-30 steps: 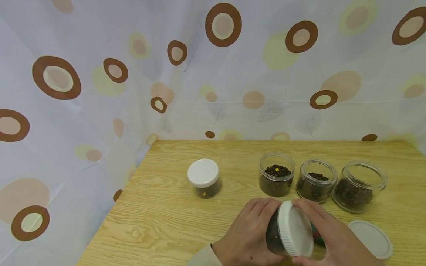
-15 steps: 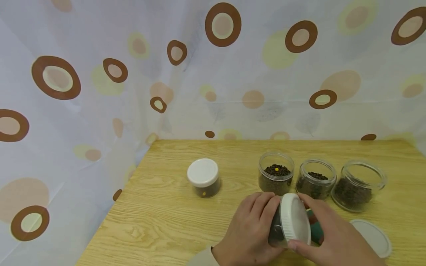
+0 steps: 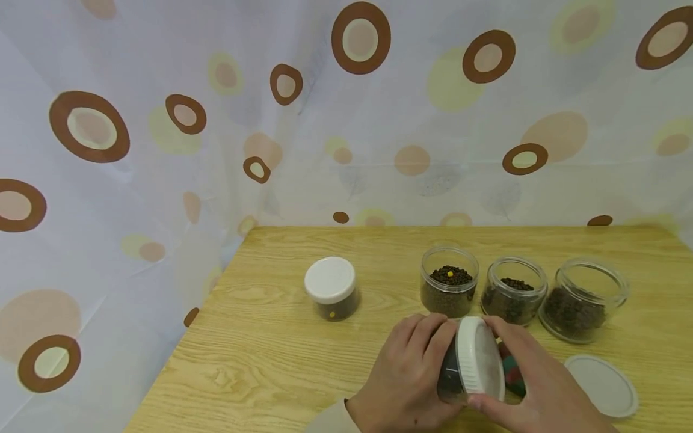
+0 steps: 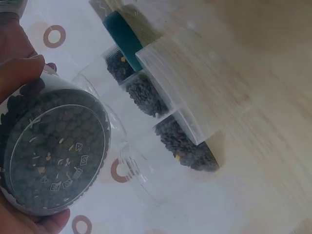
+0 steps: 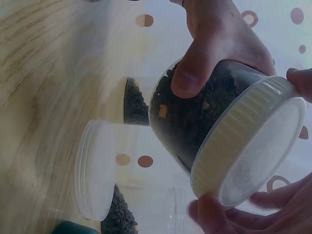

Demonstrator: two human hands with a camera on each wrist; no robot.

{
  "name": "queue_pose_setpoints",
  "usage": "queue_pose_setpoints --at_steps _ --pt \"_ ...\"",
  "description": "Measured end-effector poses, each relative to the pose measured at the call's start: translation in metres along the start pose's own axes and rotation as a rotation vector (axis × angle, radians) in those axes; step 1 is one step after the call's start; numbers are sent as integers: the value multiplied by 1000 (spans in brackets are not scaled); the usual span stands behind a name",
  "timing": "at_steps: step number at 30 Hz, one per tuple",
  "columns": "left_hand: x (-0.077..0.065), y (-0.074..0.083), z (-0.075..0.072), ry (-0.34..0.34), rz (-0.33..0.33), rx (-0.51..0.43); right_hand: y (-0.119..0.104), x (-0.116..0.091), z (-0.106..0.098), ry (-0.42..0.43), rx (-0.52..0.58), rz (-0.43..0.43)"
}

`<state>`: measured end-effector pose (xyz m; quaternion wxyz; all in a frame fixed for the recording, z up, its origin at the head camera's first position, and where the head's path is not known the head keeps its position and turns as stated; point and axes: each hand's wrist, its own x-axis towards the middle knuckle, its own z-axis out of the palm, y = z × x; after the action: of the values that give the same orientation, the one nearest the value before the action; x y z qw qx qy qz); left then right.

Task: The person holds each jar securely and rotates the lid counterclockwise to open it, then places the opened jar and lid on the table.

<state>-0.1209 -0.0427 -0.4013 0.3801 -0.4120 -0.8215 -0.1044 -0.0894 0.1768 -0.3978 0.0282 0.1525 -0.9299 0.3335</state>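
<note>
My left hand (image 3: 408, 373) grips the body of a clear jar (image 5: 187, 129) tipped on its side, its thumb pressed against the wall. Dark pellets with a few yellow bits fill the jar, and its round base with embossed marks shows in the left wrist view. A white ribbed screw lid (image 3: 484, 361) sits on the mouth, facing right. With thumb and fingers spread to opposite edges, my right hand (image 3: 547, 379) holds that lid by its rim. Partly hidden behind the right hand is a dark green object (image 3: 511, 373).
Behind the hands stand three uncovered jars of dark pellets: a left one (image 3: 449, 297), a middle one (image 3: 511, 304) and a right one (image 3: 574, 316). A loose white lid (image 3: 601, 385) lies at right. A white-capped jar (image 3: 330, 285) stands farther left on the wooden table (image 3: 243, 337).
Both hands have lifted the jar slightly up and away from me in the head view, mostly in the first half second. The right thumb has shifted up along the lid's lower edge.
</note>
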Motion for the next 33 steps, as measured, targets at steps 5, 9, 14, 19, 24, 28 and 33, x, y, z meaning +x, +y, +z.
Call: queue_pose_setpoints --at_steps 5,9,14,19,24,28,33 --pt "-6 -3 -1 -100 -90 -199 -1 0 3 170 -73 -272" --pt "-8 -5 -3 -77 -83 -182 -2 1 4 189 -96 -338" --pt "-8 -4 -4 -82 -61 -130 0 -1 4 171 -105 -337" --pt "-8 -3 -3 -96 -58 -104 2 -2 6 178 -108 -360" --pt "-7 -4 -3 -90 -54 -88 1 -3 5 172 -103 -353" --pt "-8 -5 -2 -96 -62 -73 4 -5 4 118 -81 -246" --pt "-8 -6 -2 -116 -92 -73 9 -2 -1 -89 -26 37"
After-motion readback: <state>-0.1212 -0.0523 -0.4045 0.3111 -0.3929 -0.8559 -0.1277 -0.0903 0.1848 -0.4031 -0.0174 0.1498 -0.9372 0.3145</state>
